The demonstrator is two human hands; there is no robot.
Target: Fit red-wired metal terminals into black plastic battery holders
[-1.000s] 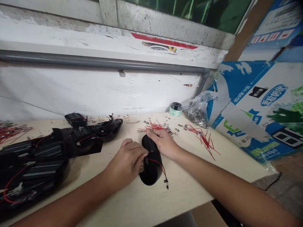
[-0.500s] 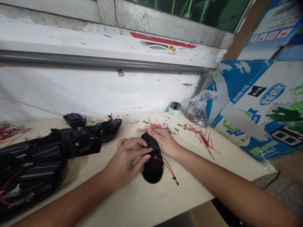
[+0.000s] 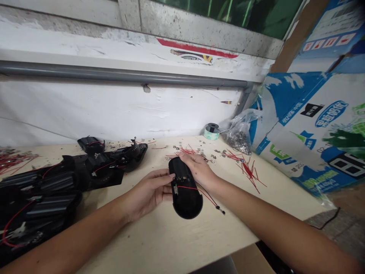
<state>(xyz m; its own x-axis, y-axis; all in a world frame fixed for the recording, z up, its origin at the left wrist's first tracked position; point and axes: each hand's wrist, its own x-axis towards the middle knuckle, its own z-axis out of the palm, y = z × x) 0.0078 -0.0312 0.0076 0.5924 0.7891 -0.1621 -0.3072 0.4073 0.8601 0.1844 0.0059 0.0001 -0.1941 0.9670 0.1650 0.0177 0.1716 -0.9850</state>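
A black plastic housing (image 3: 186,201) with a rounded end is held between both hands above the table. My left hand (image 3: 151,190) grips its left edge, thumb on top and fingers at the side and underneath. My right hand (image 3: 199,169) is closed round its far right side. Inside the housing a small green part shows, and a red wire (image 3: 205,193) and a black wire run out to the right, ending in a small dark connector (image 3: 221,210).
Several similar black housings (image 3: 54,182) are piled on the left. Red wires (image 3: 249,171) and small metal pieces lie along the back of the table (image 3: 159,243). A tape roll (image 3: 211,131), a plastic bag (image 3: 239,139) of metal parts and a printed carton (image 3: 310,129) stand at the right.
My left hand has moved from the inside of the housing to its left edge. The housing has tilted and shifted slightly right, and its wires have swung right.
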